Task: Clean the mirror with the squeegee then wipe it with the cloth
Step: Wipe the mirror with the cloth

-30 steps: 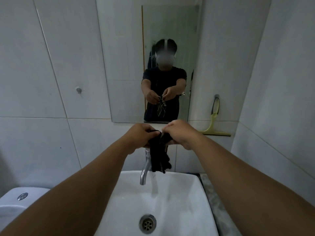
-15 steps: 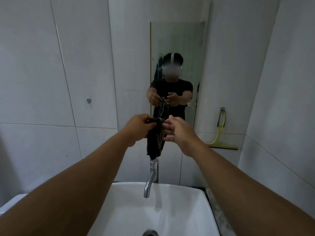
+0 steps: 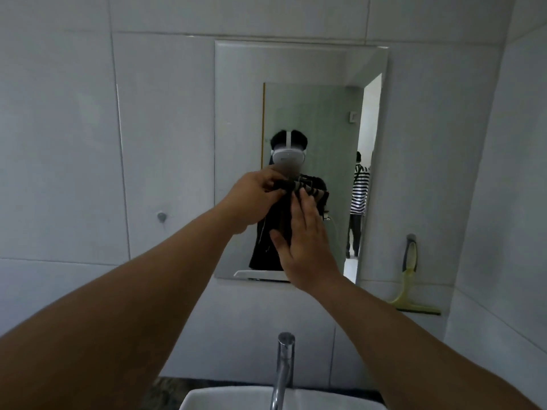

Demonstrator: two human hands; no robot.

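holding dark cloth (image 3: 281, 214) up before mirror (image 3: 299, 113), low centre of the glass | left hand (image 3: 254, 199) pinching its top edge | right hand (image 3: 305, 244) lying flat, fingers spread, against its face | squeegee (image 3: 410, 279) hanging on wall right of mirror, untouched | tap (image 3: 282, 371) and basin (image 3: 236, 399) sitting below mirror
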